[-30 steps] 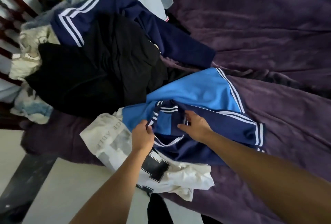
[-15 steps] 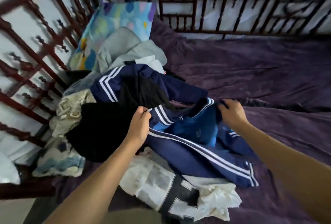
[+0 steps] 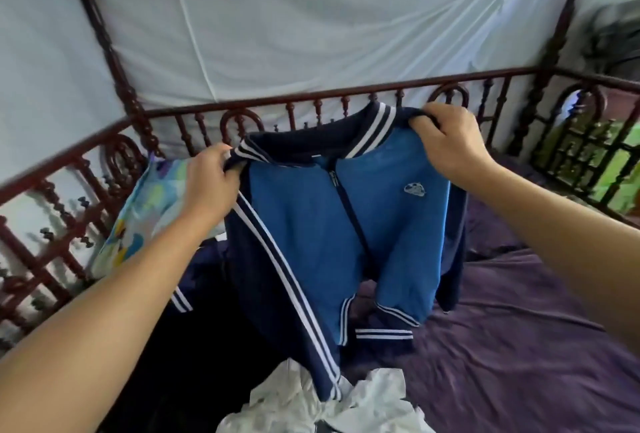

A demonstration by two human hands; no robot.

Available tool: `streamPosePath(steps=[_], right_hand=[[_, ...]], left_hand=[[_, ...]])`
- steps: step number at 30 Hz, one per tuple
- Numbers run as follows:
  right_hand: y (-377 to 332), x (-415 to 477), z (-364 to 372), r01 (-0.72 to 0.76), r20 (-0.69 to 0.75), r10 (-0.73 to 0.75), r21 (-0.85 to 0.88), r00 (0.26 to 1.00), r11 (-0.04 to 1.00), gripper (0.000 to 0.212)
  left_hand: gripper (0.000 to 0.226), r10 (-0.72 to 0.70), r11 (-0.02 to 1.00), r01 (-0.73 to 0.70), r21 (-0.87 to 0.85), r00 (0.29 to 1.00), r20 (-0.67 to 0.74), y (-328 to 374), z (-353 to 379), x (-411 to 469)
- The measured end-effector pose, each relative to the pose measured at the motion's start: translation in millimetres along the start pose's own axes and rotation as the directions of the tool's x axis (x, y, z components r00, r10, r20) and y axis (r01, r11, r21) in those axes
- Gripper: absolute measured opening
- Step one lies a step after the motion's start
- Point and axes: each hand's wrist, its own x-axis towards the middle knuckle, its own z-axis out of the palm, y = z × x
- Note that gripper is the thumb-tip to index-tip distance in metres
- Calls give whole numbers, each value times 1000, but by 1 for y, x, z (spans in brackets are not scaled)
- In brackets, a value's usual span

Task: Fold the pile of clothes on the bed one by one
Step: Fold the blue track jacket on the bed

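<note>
The jacket (image 3: pixel 311 242) hangs upright over the bed (image 3: pixel 519 346), collar at 12 o'clock and hem at 6 o'clock, with its front facing the person. Its white chest badge (image 3: pixel 414 189) is too small to read. The knit is soft: blue front, navy sleeves, white stripes, ribbed collar. The left hand (image 3: pixel 211 186) and right hand (image 3: pixel 450 145) each have fingers curled tight on a shoulder.
</note>
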Motion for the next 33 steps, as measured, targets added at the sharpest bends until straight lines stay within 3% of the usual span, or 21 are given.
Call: streamPosePath(steps=[3,6,8,13,16,18,22,25,29,33], right_hand=[[-35,-6,-38,96,35,-97,18,995,995,31],[-57,-20,-56,137,127,-143,59,982,989,31],[-66,-26,-63,127,186,-145,102,972,987,34],[-99,-21,-72,-56,261,-14,261,965,964,51],[-109,-14,-70,-206,320,65,427,945,880,41],[-106,-17,-60,-256,336,98,466,937,847,31],[-74,-47,-27,-346,338,229,341,913,874,30],[-33,-85,-4,-457,387,356,209,851,865,36],[30,-131,4,-616,348,553,97,757,782,45],[93,-168,-12,-661,115,657,-4,745,751,40]], left_hand=[[13,-79,996,74,-44,987,-142,14,-10,15],[18,-144,986,131,-106,981,-130,20,-12,21],[18,-94,989,79,-129,989,-118,21,-18,31],[10,159,981,-172,-90,978,-133,24,-48,98],[9,267,961,-273,-41,958,-107,19,-52,132],[14,247,969,-247,6,966,-81,5,-39,141],[34,67,997,-68,23,996,51,-35,24,124],[26,6,999,7,-51,969,248,-41,86,107],[20,160,983,-185,14,885,437,-20,157,94],[18,331,903,-425,56,775,538,22,216,79]])
